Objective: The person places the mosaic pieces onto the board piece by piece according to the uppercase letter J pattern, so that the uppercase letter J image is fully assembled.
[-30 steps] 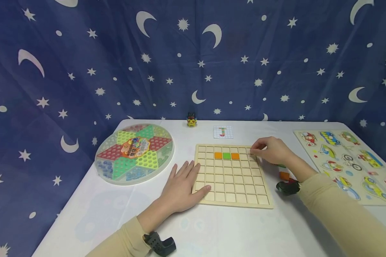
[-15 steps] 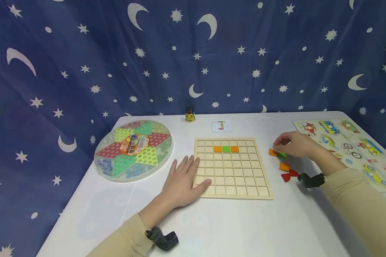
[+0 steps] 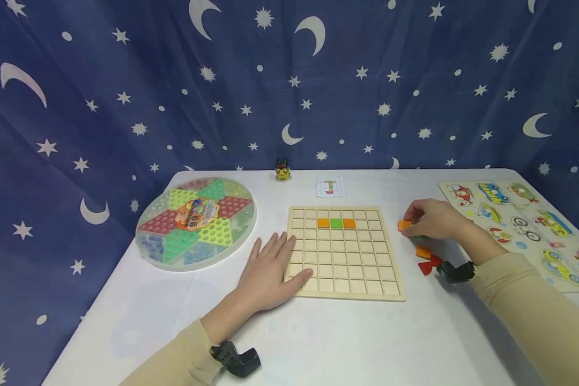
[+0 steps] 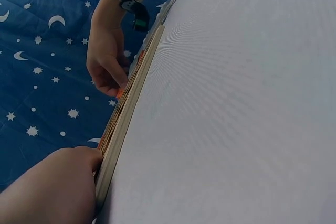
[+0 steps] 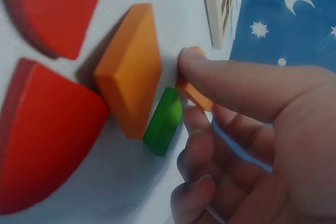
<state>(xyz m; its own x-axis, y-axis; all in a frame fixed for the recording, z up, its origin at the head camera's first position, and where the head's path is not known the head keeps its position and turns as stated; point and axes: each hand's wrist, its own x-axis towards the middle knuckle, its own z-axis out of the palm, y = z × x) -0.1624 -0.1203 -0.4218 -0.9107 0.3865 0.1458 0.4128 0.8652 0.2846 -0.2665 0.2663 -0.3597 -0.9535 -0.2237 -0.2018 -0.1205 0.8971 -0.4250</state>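
Observation:
A wooden grid board (image 3: pixel 340 296) lies on the table, with an orange, a green (image 3: pixel 336 223) and another orange square tile in a row near its far side. My left hand (image 3: pixel 266 276) rests flat with spread fingers over the board's left edge. To the right of the board, my right hand (image 3: pixel 434 219) pinches an orange square tile (image 3: pixel 404 225) between thumb and fingers. Close by that hand lie a green tile (image 5: pixel 164 123), another orange tile (image 5: pixel 134 69) and two red rounded-edge pieces (image 5: pixel 50 129). The green tile is mostly hidden by the hand in the head view.
Behind the board lie a small gridded pattern card (image 3: pixel 331 187) and a yellow toy figure (image 3: pixel 282 170). A round Chinese checkers board (image 3: pixel 198 224) is at the left. A picture puzzle board (image 3: pixel 521 230) lies at the right, under the right forearm's far side.
My right hand has left the board's far right corner for the loose tiles, moving right and then slightly left onto an orange tile. My left hand stays on the board.

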